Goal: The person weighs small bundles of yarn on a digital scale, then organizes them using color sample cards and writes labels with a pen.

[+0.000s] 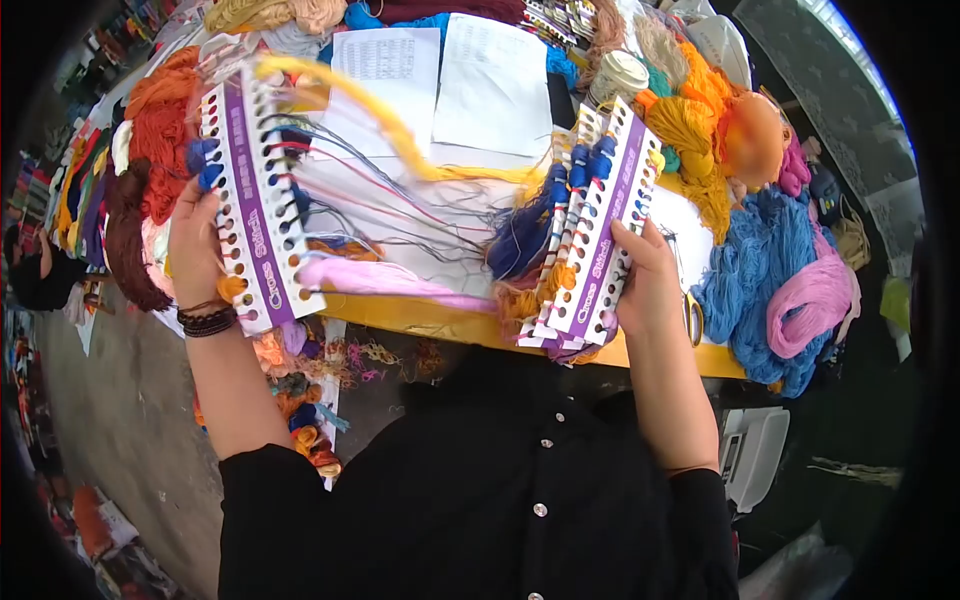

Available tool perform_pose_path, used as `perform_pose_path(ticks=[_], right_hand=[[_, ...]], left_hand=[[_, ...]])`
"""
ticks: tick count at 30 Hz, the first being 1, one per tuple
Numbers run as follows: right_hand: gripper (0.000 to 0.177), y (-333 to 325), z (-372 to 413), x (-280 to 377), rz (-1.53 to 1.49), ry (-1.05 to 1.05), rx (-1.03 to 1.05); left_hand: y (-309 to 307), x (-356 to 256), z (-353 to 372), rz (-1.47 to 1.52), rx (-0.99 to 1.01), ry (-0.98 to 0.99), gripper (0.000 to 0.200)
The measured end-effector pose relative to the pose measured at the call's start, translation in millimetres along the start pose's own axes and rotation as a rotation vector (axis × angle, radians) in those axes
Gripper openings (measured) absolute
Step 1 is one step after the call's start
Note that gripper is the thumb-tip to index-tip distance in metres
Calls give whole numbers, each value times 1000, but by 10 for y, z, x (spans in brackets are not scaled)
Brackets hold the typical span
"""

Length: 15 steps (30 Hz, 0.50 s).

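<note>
My left hand (pixel 196 238) grips the outer edge of a white and purple "Cross Stitch" thread card (pixel 255 215) with round holes along both sides. In my right hand (pixel 648 278), the thumb presses on the front of a stack of similar thread cards (pixel 606 225), fanned slightly apart. Loose strands run between the two: a yellow hank (pixel 405 150), blurred at its upper end, a pink hank (pixel 395 278), and several thin dark, red and grey threads. Blue and orange knots sit in some holes. Backs of the cards are hidden.
Two printed sheets (pixel 492 85) lie on the yellow-edged table (pixel 410 318). Orange-red yarn (pixel 165 125) is piled left; blue yarn (pixel 765 280), a pink skein (pixel 815 305) and yellow yarn (pixel 690 130) lie right. Scissors (pixel 692 318) rest near my right wrist. A paper cup (pixel 618 78) stands behind.
</note>
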State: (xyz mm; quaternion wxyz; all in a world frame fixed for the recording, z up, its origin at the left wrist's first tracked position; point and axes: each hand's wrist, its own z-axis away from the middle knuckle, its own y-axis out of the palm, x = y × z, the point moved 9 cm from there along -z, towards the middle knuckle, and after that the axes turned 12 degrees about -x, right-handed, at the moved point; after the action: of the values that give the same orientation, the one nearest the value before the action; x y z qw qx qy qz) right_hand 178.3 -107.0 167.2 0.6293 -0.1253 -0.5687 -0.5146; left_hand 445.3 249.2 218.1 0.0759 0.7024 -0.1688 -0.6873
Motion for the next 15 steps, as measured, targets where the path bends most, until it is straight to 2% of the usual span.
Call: perform_pose_path(ticks=[1,2,3,4,5,8,12,15], right_hand=[[30,19,-3,-17,-7,2,18],[32,10,-5,-55,-22,-3,-2],[33,-8,-19,-96,-7,4,16],[29,-7,4,-104,-4,17,-7],[29,13,12,-97,-3,17,-4],[28,77,82,-105,-16,70,38],[31,327,187,-331,-74,253,167],[38,494,308,-676,-73,349,222]], left_hand=[[-67,152,-53,-75,47,-47,26],[-401,514,-258,-223,21,10,26],[-391,758,-194,-335,2,-55,26],[-380,944,-142,-519,-3,-17,27],[-324,1107,16,-492,10,-135,30],[17,1191,425,-288,64,-227,39],[482,1026,757,-84,113,-126,44],[785,1032,981,-71,192,-30,44]])
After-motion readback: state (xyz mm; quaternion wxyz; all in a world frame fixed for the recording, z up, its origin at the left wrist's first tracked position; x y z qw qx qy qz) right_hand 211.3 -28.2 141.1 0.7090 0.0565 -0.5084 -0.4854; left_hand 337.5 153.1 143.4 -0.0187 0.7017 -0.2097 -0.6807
